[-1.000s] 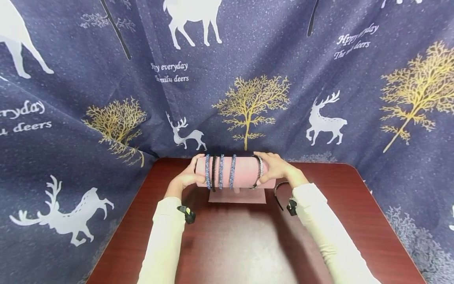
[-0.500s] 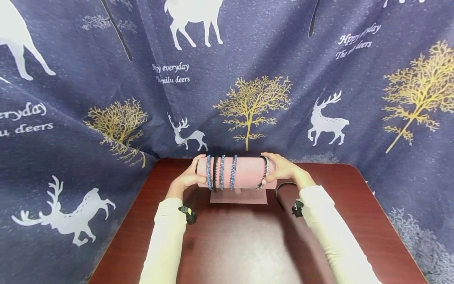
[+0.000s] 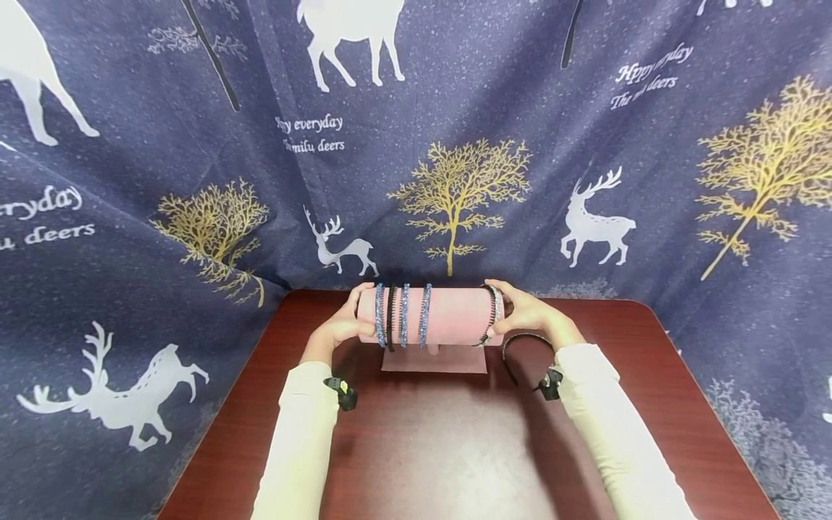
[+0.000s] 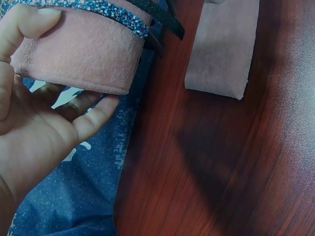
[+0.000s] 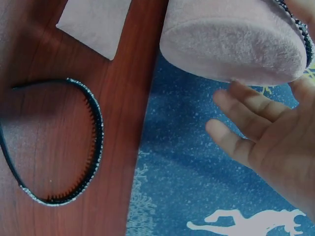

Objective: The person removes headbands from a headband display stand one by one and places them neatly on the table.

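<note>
A pink plush headband stand point(image 3: 458, 316) has a roll raised over a flat base point(image 3: 434, 362). My left hand point(image 3: 339, 325) grips the roll's left end, its thumb on the front beside a blue glitter headband point(image 4: 106, 11). My right hand point(image 3: 529, 312) pinches a silver headband point(image 3: 497, 305) with black teeth, which arches over the roll close to its right end. In the right wrist view, the other fingers point(image 5: 236, 140) of that hand spread below the roll's end. A black headband point(image 3: 391, 318) and several blue glitter ones sit along the left half.
Another headband point(image 5: 100, 129), black with silver glitter and teeth, lies on the reddish-brown wooden table point(image 3: 422, 448) at the right of the base. A dark blue deer-print cloth point(image 3: 416, 180) hangs behind the table and at its sides.
My right hand has slid the silver headband rightward along the roll, nearer its right end. The left hand keeps its grip in the same place.
</note>
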`<state>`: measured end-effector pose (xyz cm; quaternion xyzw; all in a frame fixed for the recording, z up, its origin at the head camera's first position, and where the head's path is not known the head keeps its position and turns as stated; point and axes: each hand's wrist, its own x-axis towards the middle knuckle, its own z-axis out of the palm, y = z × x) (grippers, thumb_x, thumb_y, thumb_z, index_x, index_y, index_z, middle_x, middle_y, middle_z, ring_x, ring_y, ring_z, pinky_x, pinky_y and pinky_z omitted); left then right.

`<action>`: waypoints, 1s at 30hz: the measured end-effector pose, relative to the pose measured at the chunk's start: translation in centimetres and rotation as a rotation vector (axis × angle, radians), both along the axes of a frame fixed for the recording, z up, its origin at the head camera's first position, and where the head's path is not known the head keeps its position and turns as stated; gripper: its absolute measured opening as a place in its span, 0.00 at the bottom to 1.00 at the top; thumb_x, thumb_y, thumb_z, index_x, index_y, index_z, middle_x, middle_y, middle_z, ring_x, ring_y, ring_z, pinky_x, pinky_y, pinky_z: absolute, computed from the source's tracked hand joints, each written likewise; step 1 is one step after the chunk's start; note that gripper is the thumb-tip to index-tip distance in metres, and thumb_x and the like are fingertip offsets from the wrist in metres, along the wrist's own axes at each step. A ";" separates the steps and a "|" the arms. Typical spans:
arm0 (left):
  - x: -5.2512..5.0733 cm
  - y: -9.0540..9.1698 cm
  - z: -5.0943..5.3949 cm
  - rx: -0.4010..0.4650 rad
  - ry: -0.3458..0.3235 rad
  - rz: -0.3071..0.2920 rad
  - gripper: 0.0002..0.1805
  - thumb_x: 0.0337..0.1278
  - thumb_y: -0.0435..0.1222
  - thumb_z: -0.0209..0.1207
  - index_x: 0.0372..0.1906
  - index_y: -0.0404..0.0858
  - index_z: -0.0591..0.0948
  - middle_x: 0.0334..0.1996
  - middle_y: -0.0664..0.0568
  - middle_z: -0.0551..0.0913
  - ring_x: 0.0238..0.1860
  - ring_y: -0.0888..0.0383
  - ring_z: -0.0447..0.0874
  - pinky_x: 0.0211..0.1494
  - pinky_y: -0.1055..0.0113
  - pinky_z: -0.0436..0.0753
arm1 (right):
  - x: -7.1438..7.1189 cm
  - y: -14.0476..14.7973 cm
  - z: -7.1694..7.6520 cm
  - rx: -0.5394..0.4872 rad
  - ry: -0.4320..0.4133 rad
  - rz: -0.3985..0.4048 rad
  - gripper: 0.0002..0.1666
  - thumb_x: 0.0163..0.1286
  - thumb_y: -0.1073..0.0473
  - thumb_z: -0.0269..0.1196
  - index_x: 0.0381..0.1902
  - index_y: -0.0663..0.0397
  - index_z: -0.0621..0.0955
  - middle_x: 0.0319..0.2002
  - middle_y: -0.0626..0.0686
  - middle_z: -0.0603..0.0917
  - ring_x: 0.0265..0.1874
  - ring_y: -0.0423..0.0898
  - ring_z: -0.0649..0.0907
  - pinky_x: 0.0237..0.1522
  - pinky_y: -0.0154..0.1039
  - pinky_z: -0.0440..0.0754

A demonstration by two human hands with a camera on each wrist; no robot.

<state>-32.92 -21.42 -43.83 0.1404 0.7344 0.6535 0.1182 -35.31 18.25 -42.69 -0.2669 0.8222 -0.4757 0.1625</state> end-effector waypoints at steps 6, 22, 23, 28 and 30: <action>0.2 0.0 0.1 0.012 -0.030 -0.004 0.58 0.24 0.15 0.60 0.70 0.42 0.48 0.52 0.39 0.65 0.43 0.50 0.71 0.48 0.61 0.72 | 0.3 0.1 0.2 -0.046 -0.063 0.009 0.60 0.47 0.71 0.69 0.72 0.53 0.48 0.46 0.66 0.73 0.40 0.59 0.79 0.37 0.46 0.78; 0.0 0.0 0.0 0.026 -0.032 -0.028 0.58 0.26 0.15 0.60 0.69 0.42 0.47 0.52 0.40 0.64 0.43 0.49 0.71 0.47 0.61 0.73 | -0.5 1.9 -2.3 -0.202 0.020 0.166 0.56 0.49 0.65 0.68 0.73 0.46 0.52 0.39 0.61 0.80 0.39 0.51 0.80 0.38 0.45 0.79; 0.0 0.0 0.0 0.022 -0.031 -0.029 0.58 0.26 0.15 0.60 0.69 0.43 0.47 0.52 0.40 0.64 0.44 0.49 0.71 0.47 0.61 0.73 | -0.3 1.8 -2.1 -0.192 0.027 0.144 0.57 0.48 0.64 0.68 0.73 0.45 0.52 0.38 0.61 0.80 0.38 0.51 0.80 0.38 0.44 0.78; 0.0 -0.1 -0.1 0.014 -0.014 -0.018 0.58 0.25 0.16 0.61 0.69 0.43 0.48 0.51 0.40 0.65 0.44 0.49 0.70 0.47 0.62 0.72 | -1.4 1.9 -3.3 -0.244 -0.043 0.272 0.58 0.52 0.70 0.66 0.73 0.46 0.48 0.46 0.64 0.78 0.45 0.53 0.79 0.43 0.47 0.77; -0.1 -0.1 -0.1 0.029 -0.022 -0.024 0.58 0.25 0.15 0.60 0.69 0.44 0.48 0.51 0.40 0.66 0.44 0.49 0.71 0.47 0.62 0.72 | -1.5 2.0 -3.3 -0.260 -0.056 0.281 0.56 0.52 0.69 0.66 0.73 0.48 0.49 0.48 0.65 0.77 0.46 0.54 0.79 0.42 0.48 0.78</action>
